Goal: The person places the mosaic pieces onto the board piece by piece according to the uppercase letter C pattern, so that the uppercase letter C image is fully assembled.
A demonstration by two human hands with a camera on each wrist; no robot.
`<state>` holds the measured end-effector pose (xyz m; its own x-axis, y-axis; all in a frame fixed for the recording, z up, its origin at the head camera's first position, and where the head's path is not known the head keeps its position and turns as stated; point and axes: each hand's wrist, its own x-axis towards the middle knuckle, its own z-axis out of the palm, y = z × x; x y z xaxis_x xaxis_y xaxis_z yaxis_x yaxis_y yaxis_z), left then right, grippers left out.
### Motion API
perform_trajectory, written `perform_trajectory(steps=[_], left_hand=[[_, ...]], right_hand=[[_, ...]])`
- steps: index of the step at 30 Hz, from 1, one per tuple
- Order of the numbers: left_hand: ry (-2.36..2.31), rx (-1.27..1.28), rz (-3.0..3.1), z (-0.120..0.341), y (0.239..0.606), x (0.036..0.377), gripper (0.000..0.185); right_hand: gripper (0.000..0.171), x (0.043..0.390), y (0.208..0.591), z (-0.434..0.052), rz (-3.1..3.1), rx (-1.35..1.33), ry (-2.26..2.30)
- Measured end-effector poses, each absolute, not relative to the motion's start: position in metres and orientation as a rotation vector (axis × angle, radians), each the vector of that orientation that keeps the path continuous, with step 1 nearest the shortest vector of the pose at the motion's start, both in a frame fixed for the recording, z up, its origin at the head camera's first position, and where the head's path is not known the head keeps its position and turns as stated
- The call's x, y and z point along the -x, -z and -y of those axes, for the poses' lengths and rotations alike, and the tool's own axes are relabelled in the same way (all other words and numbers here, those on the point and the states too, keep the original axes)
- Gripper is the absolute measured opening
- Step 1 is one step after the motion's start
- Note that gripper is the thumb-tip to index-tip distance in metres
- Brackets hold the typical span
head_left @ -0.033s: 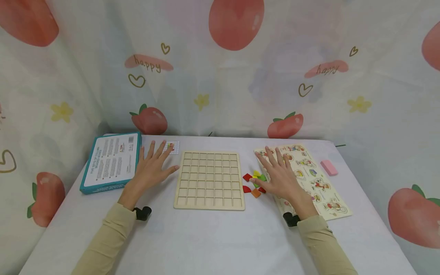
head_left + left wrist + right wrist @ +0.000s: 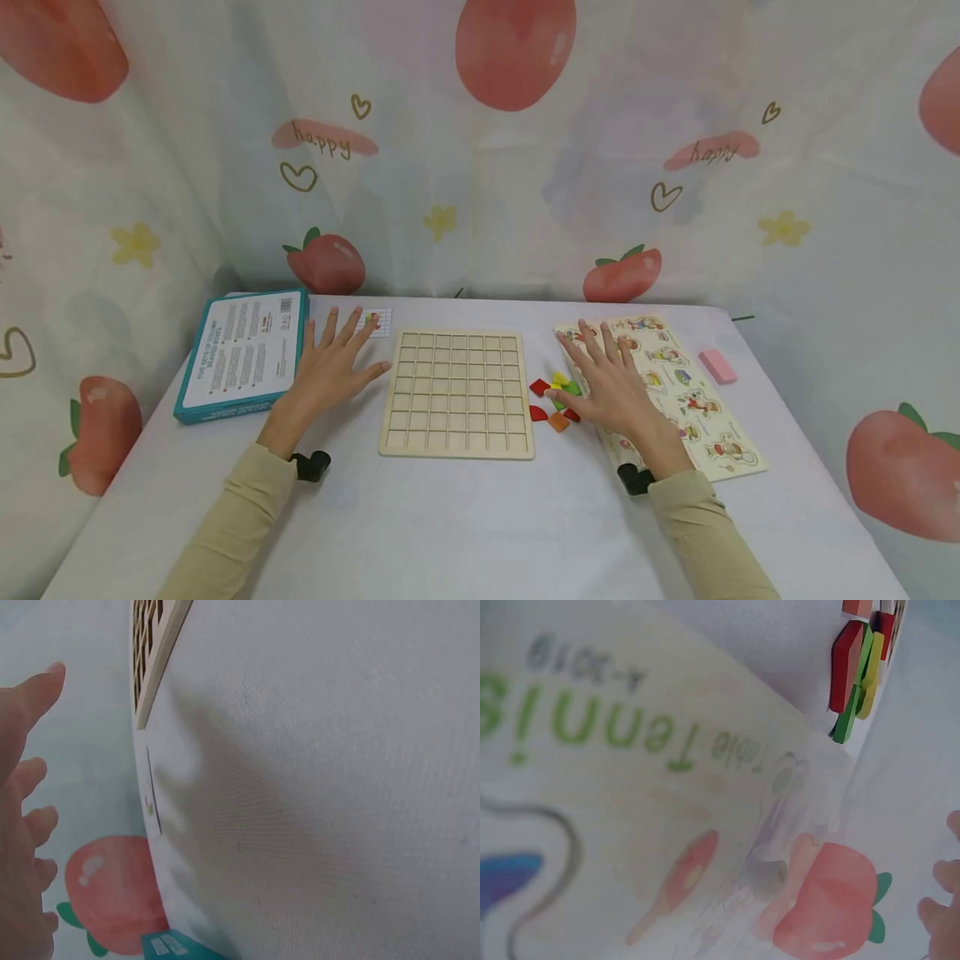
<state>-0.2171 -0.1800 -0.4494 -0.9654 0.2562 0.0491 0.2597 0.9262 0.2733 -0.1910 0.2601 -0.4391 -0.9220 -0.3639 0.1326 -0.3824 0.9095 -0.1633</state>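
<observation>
We see small coloured pieces (image 2: pixel 557 398), red, yellow, green, orange, piled at frame centre-right btwn wooden grid board (image 2: pixel 457 392) & picture board (image 2: pixel 720 417). Right hand (image 2: pixel 611 387) flat, grip wide, thumb touching pile. Left hand (image 2: pixel 330 371) flat on bench (image 2: pixel 465 525), grip wide, center-left.

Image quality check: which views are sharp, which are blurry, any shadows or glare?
Head view: sharp, evenly lit, no glare, soft shadows beside the grid board and both hands. Left wrist view: tablecloth weave in focus, left hand blurred at the edge, soft shadow across the cloth. Right wrist view: picture board too close, print smeared; coloured pieces a bit clearer.
</observation>
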Motion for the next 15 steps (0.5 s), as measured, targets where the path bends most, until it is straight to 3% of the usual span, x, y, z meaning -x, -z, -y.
perform_trajectory(steps=[10,15], left_hand=[[0.477,0.409,3.067,0.1794,0.4510,0.2130,0.083],[0.525,0.444,3.090,0.1791,0.4509,0.2119,0.082]], right_hand=[[0.091,0.1878,0.4407,-0.2604,2.969,-0.570,-0.307],[0.079,0.1924,0.4421,-0.2616,2.949,-0.572,-0.370]])
